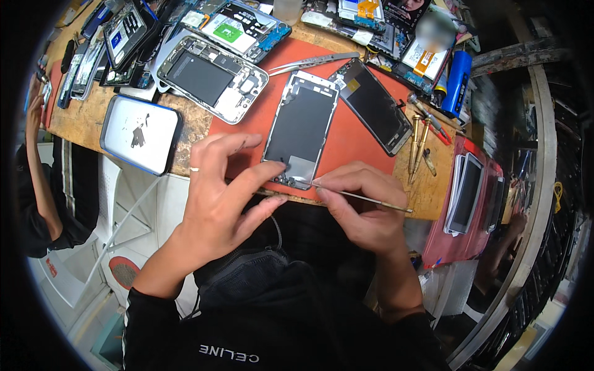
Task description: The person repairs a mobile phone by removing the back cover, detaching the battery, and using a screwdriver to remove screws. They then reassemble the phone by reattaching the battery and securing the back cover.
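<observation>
Right hand [368, 210]: closed on a thin rod [387, 204], which is pinched between thumb and fingers, its tip set at the panel's near right corner.
Left hand [216, 195]: fingers are spread, thumb and index held apart; the index tip is rested over the panel's near left part. Whether the edge is gripped cannot be told.
Panel handling: judged light, thin and stiff, with a smooth face that may slip; it could be cracked if bent or pried hard. Best held by the pale side rims, clear of the small parts at the near end.
Panel [302, 127] position: laid flat on the red mat [349, 145], near end between both hands, the rest stretched away beyond the fingertips.
Close by: an opened phone [201, 77] is seen left, a dark screen [374, 108] right, tweezers [322, 60] beyond the far end.
Farther out: a white tray [120, 130] is placed left, screwdrivers [414, 148] right.
</observation>
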`<state>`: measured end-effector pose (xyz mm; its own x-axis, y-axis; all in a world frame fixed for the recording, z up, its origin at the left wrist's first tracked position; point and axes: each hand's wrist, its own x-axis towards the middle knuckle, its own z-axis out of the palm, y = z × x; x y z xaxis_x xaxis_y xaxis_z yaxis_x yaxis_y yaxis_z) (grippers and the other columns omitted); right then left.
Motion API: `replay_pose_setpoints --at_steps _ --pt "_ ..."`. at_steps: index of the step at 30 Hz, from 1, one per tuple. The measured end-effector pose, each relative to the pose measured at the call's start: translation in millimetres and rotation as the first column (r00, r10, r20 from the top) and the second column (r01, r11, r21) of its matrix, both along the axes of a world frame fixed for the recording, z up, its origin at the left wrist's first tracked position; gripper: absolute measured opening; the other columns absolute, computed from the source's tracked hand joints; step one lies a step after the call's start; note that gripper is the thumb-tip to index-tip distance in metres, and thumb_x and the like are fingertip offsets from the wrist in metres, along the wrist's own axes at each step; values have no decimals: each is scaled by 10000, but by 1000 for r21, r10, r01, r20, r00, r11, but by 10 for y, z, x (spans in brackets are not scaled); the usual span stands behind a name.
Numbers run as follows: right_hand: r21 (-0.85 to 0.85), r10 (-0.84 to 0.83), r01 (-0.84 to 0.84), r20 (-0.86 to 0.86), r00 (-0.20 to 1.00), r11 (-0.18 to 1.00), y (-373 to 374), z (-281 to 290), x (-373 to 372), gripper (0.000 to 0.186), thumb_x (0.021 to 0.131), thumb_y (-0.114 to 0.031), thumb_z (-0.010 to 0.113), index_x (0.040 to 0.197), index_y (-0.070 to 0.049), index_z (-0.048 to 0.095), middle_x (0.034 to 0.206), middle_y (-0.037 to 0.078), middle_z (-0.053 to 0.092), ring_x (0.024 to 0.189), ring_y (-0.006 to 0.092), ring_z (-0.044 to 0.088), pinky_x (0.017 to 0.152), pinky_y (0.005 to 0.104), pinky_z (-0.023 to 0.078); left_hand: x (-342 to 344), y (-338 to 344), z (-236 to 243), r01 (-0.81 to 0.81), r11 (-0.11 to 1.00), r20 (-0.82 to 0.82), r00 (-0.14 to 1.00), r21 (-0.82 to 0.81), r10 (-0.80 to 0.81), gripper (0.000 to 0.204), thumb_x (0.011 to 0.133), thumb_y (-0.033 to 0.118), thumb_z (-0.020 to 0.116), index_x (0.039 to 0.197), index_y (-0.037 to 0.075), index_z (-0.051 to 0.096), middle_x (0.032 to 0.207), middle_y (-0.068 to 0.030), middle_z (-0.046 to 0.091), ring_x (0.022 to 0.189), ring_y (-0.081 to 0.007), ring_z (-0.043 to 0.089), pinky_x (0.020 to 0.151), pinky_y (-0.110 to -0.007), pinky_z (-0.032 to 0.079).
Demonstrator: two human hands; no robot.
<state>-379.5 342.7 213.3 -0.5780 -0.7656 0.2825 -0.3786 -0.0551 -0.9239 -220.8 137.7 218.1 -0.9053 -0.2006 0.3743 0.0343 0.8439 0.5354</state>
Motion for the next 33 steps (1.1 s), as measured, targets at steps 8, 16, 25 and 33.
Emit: replay_pose_setpoints --at_steps 8,16,25,33 --pt "41 86 -88 59 995 995 -51 42 -99 138 943 100 810 1074 60 798 969 145 799 801 149 755 652 267 549 -148 -68 146 68 990 177 980 124 -89 352 835 153 909 1183 139 855 1601 -240 559 1417 -437 519 1212 -557 373" --pt "53 117 -119 52 992 991 -44 28 -121 146 943 95 810 1084 58 799 973 157 797 813 169 764 659 288 559 -172 -72 153 65 991 195 977 120 -88 363 805 143 903 1165 127 858 1590 -236 568 1401 -434 526 1206 -557 378" --pt "45 146 -140 -431 891 989 -22 102 -14 248 806 59 832 1045 60 767 999 177 759 831 318 774 720 396 645 -182 -58 120 55 995 184 980 87 -70 350 766 169 883 1113 127 861 1540 -230 604 1372 -418 546 1194 -548 364" --pt "72 171 -157 -543 822 985 -14 139 24 218 833 8 810 1032 82 758 993 191 758 855 342 788 759 413 678 -189 -61 118 61 995 177 981 81 -75 339 762 181 876 1096 124 862 1519 -217 624 1359 -412 555 1194 -541 360"
